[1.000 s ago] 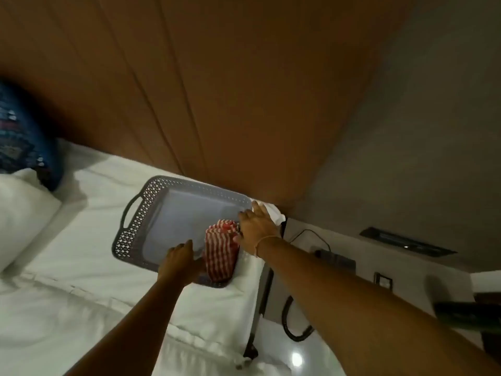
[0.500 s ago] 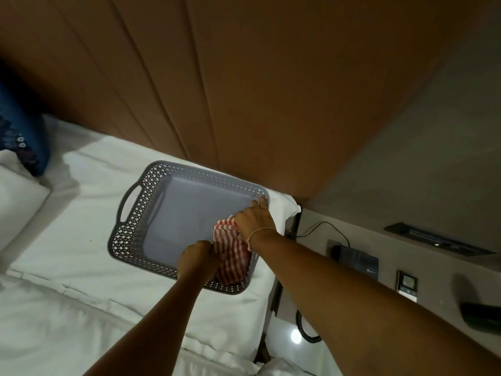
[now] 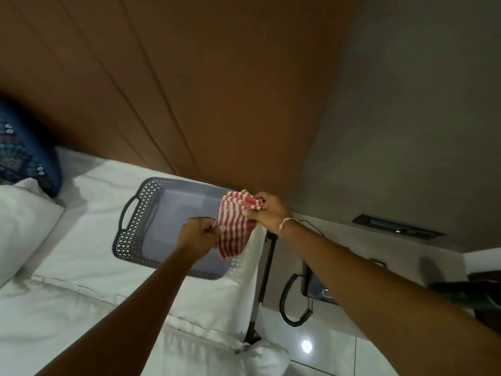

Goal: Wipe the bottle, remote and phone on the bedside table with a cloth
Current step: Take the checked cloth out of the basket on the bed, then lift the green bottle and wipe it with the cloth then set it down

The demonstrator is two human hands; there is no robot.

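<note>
A red-and-white striped cloth [image 3: 235,226] hangs in the air above the right end of a grey perforated tray [image 3: 141,213] on the bed. My left hand [image 3: 196,236] pinches its lower left edge. My right hand [image 3: 268,211] grips its upper right corner. The cloth is stretched between both hands. A desk phone [image 3: 315,287] with a coiled cord [image 3: 287,302] sits on the bedside table [image 3: 352,237], partly hidden by my right forearm. A dark object [image 3: 466,293] lies at the far right. I cannot make out a bottle or a remote.
The tray rests on white bedding [image 3: 67,267] against a wooden headboard [image 3: 162,90]. A white pillow [image 3: 24,221] and a blue patterned cushion [image 3: 24,156] lie at left. A wall socket panel [image 3: 395,226] sits above the table. Glossy floor tiles [image 3: 325,348] show below.
Both hands have lifted the striped cloth out of the tray and pulled it apart; it was lying folded in the tray's right end before. The view shifted slightly.
</note>
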